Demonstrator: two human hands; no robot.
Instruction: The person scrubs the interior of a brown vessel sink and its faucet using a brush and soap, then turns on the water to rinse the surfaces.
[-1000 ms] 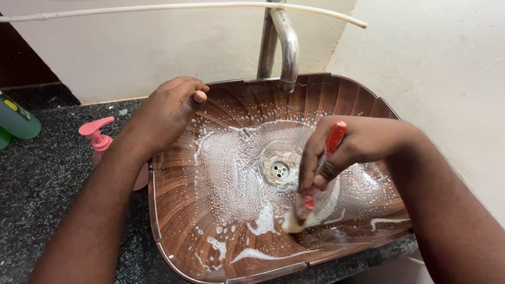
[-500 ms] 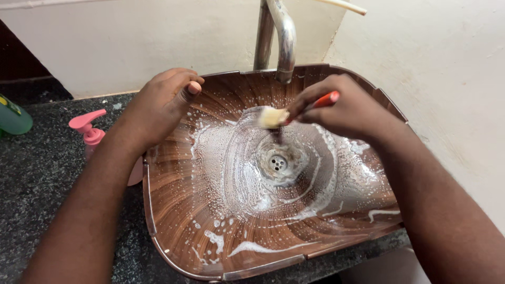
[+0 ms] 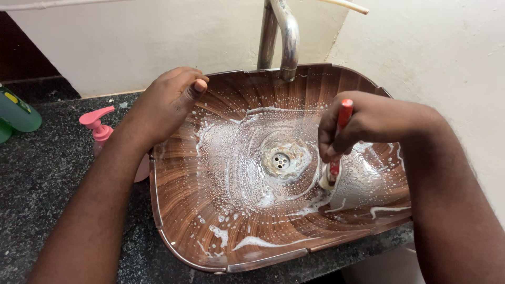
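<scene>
Red-handled brush (image 3: pixel 339 142) sits in the right half of the brown wood-grain basin (image 3: pixel 181 210), head down against the soapy inner wall, to the right of the drain (image 3: pixel 280 159). Handle stands near upright, its tip poking out above the knuckles; the pale bristle end shows just below the fist, pressed into white foam.

Handling, as a judgement: the brush looks light and stiff in the handle, soft at the bristles. With lather over the bowl, the plastic handle is likely slick, so a full wrap around its middle, as seen here, suits it better than a fingertip pinch. The basin itself looks hard and glossy, and wet, so the bristles should slide easily across it.

Right hand (image 3: pixel 363 129): closed in a fist around the brush handle, fingers curled fully round, thumb side toward the camera. Firm grip.

Left hand (image 3: pixel 168 102): rests on the basin's back left rim, fingers bent over the edge, thumb lying along the inside lip. It holds nothing, only braces on the rim.

Around: chrome tap (image 3: pixel 284 37) rises behind the basin, spout over the rear edge. Pink pump bottle (image 3: pixel 100 131) stands on the dark speckled worktop (image 3: pixel 47 179) just left of the basin, partly behind the left forearm. Green bottle (image 3: pixel 18 113) at far left edge.
</scene>
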